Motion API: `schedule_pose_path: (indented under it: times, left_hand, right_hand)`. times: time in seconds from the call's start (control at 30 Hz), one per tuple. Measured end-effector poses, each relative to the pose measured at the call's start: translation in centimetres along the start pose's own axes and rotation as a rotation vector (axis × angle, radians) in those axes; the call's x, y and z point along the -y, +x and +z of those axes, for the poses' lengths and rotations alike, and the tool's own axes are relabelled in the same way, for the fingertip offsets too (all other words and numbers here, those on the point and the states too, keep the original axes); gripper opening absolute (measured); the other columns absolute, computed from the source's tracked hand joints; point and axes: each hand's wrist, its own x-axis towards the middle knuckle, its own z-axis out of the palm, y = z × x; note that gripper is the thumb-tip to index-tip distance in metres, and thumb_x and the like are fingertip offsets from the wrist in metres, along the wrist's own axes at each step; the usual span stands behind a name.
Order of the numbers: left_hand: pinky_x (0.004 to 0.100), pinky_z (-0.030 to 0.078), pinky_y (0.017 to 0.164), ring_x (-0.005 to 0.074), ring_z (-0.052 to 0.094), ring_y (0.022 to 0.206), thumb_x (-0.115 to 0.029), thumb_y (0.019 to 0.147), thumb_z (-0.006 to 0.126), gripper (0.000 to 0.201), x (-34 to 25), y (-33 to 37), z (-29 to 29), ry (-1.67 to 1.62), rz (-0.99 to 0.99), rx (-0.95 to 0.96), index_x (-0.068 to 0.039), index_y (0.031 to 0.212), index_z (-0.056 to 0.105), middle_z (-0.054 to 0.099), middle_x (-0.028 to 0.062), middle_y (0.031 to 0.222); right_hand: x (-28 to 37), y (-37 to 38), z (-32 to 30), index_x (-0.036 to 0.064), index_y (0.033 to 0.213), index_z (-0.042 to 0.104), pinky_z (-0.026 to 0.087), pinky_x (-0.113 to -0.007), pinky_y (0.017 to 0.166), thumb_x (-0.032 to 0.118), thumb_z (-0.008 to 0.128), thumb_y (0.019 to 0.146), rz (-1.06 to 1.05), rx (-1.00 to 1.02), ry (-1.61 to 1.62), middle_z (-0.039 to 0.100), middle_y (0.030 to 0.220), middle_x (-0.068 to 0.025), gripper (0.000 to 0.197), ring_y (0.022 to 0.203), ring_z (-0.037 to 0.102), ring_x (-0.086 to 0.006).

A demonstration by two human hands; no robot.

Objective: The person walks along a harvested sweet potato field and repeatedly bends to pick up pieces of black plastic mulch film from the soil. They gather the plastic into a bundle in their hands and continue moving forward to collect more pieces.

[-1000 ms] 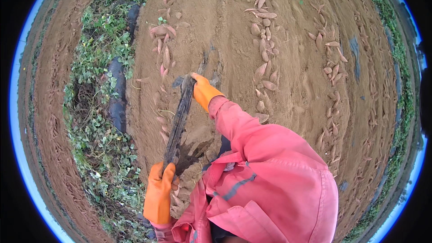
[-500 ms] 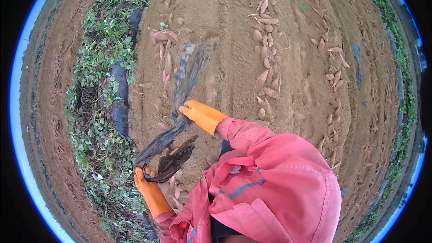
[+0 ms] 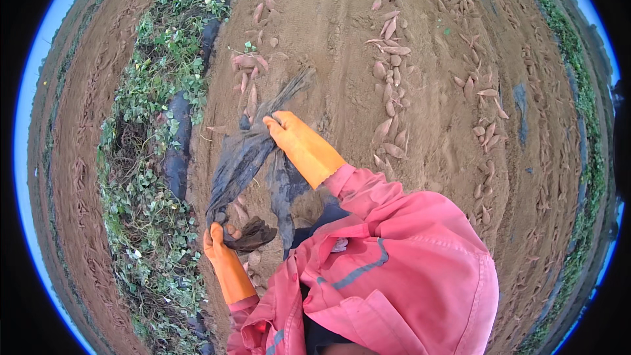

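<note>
A torn, dirt-covered sheet of dark plastic film stretches between my two hands, both in orange rubber gloves. My right hand pinches it near its upper end; one tail points up and away over the soil, another hangs down towards my leg. Lower and to the left, my left hand grips the other end, and a crumpled brown piece sticks out beside its fingers. Partly hidden under the film lie reddish sweet potatoes. A small pile of sweet potatoes rests beyond the film.
Leafy green vines run along my left, edged by black plastic film still on the ridge. To the right, a row of sweet potatoes lies on brown soil, with further rows beyond. A loose film strip lies farther right.
My right hand has moved slightly up, and the film's far tail has swung and folded, with one part now hanging below that hand. My left hand has risen a little, still gripping.
</note>
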Motion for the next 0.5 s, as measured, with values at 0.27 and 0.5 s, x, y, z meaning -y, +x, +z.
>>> schedule_pose_path:
  times: [0.27,0.5]
  left_hand:
    - [0.0366,0.06,0.063,0.0228,0.067,0.075,-0.013,0.096,0.074,0.014,0.2,1.6,-0.5,-0.18,-0.104,-0.061,-0.003,0.105,0.068,0.068,0.0117,0.088]
    - [0.0379,0.062,0.071,0.0242,0.068,0.078,-0.018,0.098,0.073,0.025,-0.7,1.5,2.0,-0.252,-0.219,0.158,0.0,0.113,0.065,0.068,0.012,0.092]
  right_hand:
    - [5.5,-7.5,-1.6,-0.0005,0.115,0.062,0.044,-0.031,0.084,0.05,0.051,0.109,0.149,0.232,-0.05,0.055,0.094,-0.0022,0.052,0.089,0.051,-0.0128]
    - [10.0,-11.4,0.0,-0.0031,0.105,0.055,0.044,-0.035,0.084,0.041,0.049,0.112,-0.197,0.165,0.04,0.054,0.09,-0.0064,0.045,0.087,0.048,-0.0158]
